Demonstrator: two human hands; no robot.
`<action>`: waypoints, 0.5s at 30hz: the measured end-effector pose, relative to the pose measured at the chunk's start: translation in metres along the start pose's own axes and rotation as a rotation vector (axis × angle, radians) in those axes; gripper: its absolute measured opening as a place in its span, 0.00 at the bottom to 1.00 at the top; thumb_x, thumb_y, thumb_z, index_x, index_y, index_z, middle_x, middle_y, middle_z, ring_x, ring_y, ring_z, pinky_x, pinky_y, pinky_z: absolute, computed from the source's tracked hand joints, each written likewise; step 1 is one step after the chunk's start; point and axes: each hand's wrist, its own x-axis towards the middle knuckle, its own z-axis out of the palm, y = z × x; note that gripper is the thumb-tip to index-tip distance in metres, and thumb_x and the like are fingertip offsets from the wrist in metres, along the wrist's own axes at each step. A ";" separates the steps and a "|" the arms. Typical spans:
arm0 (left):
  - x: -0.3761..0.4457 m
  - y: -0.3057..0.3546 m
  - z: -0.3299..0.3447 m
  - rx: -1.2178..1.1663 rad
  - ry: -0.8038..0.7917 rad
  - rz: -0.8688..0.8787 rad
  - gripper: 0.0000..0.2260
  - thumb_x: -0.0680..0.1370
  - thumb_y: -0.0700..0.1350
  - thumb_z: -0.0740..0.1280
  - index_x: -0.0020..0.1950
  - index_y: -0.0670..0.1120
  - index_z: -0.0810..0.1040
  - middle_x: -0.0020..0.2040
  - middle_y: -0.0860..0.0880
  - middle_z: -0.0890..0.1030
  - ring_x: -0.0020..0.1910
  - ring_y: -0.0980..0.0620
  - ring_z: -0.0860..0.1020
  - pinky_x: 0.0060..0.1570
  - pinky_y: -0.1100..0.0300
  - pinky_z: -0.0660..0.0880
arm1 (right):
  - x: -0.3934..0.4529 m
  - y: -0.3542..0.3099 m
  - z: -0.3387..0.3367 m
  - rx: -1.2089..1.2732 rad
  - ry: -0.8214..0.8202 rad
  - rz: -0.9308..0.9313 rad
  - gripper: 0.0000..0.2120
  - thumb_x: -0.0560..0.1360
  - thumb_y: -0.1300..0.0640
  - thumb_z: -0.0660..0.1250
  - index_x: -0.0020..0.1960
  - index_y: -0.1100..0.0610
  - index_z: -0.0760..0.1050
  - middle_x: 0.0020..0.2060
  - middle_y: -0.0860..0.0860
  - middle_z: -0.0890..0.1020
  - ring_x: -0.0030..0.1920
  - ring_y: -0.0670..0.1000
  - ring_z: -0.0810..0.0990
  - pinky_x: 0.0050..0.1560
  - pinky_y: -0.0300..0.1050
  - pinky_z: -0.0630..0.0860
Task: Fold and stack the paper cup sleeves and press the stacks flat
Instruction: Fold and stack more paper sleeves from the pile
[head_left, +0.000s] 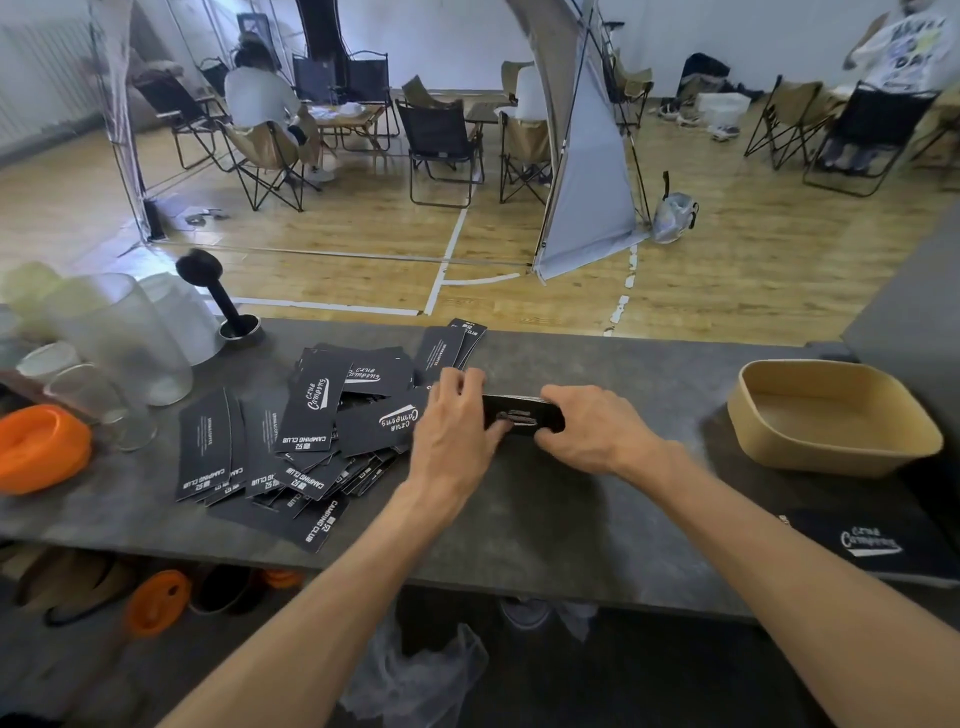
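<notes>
Head view: both hands grip one small stack (524, 413) of black sleeves, held on the counter (571, 519) between them. Left hand (454, 421) curls its fingers over the stack's left end; right hand (592, 426) pinches the right end. Just left lies a loose pile (311, 431) of flat sleeves. A tan tray (831, 415) sits well right, clear cups (119, 338) and an orange lid (36, 447) far left.

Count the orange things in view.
3. A large round orange silicone bowl sits at the grey counter's left edge; an orange round lid and a smaller orange piece lie below the counter. More may be hidden underneath.
</notes>
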 end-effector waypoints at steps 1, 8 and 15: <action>-0.003 0.007 0.005 -0.018 -0.020 0.014 0.18 0.75 0.46 0.72 0.61 0.45 0.71 0.57 0.47 0.72 0.55 0.46 0.72 0.47 0.51 0.75 | 0.000 -0.001 0.001 -0.008 0.008 0.000 0.07 0.75 0.46 0.64 0.46 0.49 0.69 0.42 0.48 0.80 0.45 0.55 0.79 0.44 0.50 0.75; -0.005 0.006 0.007 -0.078 -0.052 0.139 0.10 0.81 0.41 0.61 0.61 0.45 0.74 0.56 0.48 0.76 0.54 0.48 0.74 0.49 0.52 0.74 | 0.001 0.006 0.001 -0.103 0.081 -0.045 0.06 0.79 0.48 0.62 0.49 0.50 0.68 0.47 0.50 0.81 0.49 0.57 0.79 0.42 0.49 0.72; 0.018 -0.046 -0.034 0.189 -0.110 -0.031 0.15 0.77 0.49 0.68 0.63 0.47 0.74 0.58 0.46 0.77 0.57 0.44 0.73 0.60 0.51 0.68 | 0.000 0.010 0.009 -0.107 0.122 -0.088 0.08 0.80 0.48 0.62 0.50 0.52 0.67 0.49 0.50 0.80 0.52 0.56 0.78 0.42 0.49 0.71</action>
